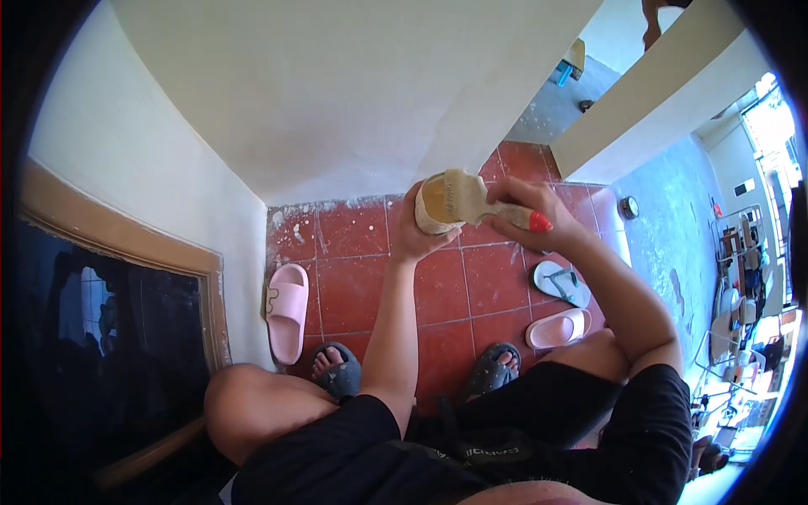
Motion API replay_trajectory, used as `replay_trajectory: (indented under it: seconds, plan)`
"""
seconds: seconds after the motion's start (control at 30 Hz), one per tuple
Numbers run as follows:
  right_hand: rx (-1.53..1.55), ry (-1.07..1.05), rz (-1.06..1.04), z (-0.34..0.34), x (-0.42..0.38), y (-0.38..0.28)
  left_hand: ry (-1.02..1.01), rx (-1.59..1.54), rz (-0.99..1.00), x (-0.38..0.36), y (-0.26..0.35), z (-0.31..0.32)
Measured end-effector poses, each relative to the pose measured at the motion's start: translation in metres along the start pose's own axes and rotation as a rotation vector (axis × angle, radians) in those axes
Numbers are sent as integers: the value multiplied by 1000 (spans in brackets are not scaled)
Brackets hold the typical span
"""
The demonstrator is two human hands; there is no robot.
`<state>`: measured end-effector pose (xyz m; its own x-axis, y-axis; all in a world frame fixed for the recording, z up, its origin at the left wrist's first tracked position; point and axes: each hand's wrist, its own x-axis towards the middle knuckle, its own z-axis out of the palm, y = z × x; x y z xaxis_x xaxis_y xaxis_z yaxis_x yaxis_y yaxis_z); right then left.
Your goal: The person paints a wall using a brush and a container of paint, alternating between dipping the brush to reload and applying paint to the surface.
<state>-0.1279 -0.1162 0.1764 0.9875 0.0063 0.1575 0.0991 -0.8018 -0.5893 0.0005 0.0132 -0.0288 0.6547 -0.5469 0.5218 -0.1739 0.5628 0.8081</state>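
My left hand [410, 234] is wrapped round a small pale cup [436, 220] with yellowish contents, held up over the red tiles. My right hand [532, 215] grips a flat paintbrush [497, 209] by its handle, which has a red end. The brush head points left and lies over the right part of the cup's opening. Whether its bristles touch the rim or the contents, I cannot tell. Behind both hands rises a pale wall [311, 93].
A pink slipper [287, 313] lies at the left on the red tiled floor [349, 290]. Another pink slipper [559, 329] and a pale flip-flop [560, 284] lie at the right. A dark framed panel [109, 311] is at far left. Cluttered shelves [741, 286] stand at far right.
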Motion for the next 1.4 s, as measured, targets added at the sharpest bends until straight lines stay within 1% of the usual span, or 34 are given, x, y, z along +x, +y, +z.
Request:
replay_trajectory:
  seconds: [0.03, 0.07, 0.13, 0.17, 0.23, 0.27, 0.3, 0.33, 0.37, 0.43, 0.47, 0.53, 0.57, 0.67, 0.7, 0.8, 0.87, 0.9, 0.97, 1.1, 1.17, 1.23, 1.27, 1.3, 1.33, 1.37, 1.4]
  plan:
    - [-37, -36, -69, -2, 3, -2, -35, 45, -16, 2, 1, -2]
    - [-41, -84, -96, -4, 7, -1, -34, 52, -7, 3, 1, -2]
    - [-32, -104, -145, -13, 19, -1, -2, 1, -31, 11, 3, -1]
    - [-21, -124, -180, -18, 26, -1, -5, 24, -24, 15, 4, -2]
    - [38, -79, -234, -20, 37, -9, 31, -1, -49, 21, 12, -5]
    - [35, -46, -208, -19, 39, -11, 20, 30, -52, 22, 19, -7]
    - [31, -7, -183, -17, 41, -11, 44, -28, -84, 25, 32, -5]
    - [81, 99, -228, -10, 41, -8, 66, -85, -112, 29, 40, -6]
    - [100, 126, -243, -4, 38, -6, 49, -53, -110, 32, 42, -8]
    - [162, 303, -224, 9, 29, -2, 41, 2, -36, 39, 42, -11]
    - [227, 370, -208, 19, 25, 3, 22, 30, -33, 43, 41, -13]
    - [278, 422, -239, 28, 20, 12, -8, 138, -220, 34, 44, -21]
    - [294, 468, -266, 33, 20, 16, -4, 178, -240, 31, 44, -25]
    - [317, 487, -293, 34, 26, 29, -103, 76, -236, 45, 45, -25]
    - [301, 494, -297, 31, 27, 35, -117, 89, -238, 51, 46, -25]
    - [302, 531, -356, 28, 28, 45, -150, 137, -308, 66, 51, -29]
    - [331, 540, -331, 31, 30, 47, -188, 191, -478, 68, 58, -33]
    - [351, 539, -304, 33, 30, 47, -185, 202, -489, 66, 63, -37]
    - [358, 557, -329, 38, 31, 45, -283, 308, -561, 72, 74, -47]
    - [354, 624, -380, 47, 35, 28, -274, 224, -567, 79, 98, -46]
    - [379, 618, -390, 60, 40, 27, -334, 283, -602, 77, 108, -48]
    - [348, 658, -351, 76, 46, 24, -293, 284, -642, 70, 110, -50]
    - [344, 652, -337, 85, 49, 22, -234, 288, -623, 66, 107, -54]
    - [373, 743, -315, 95, 52, 21, -179, 289, -603, 64, 102, -57]
    - [398, 837, -291, 105, 55, 20, -190, 270, -609, 61, 96, -60]
    - [382, 840, -274, 115, 56, 20, -104, 228, -620, 58, 90, -63]
    - [393, 890, -263, 126, 57, 18, -17, 187, -633, 56, 84, -69]
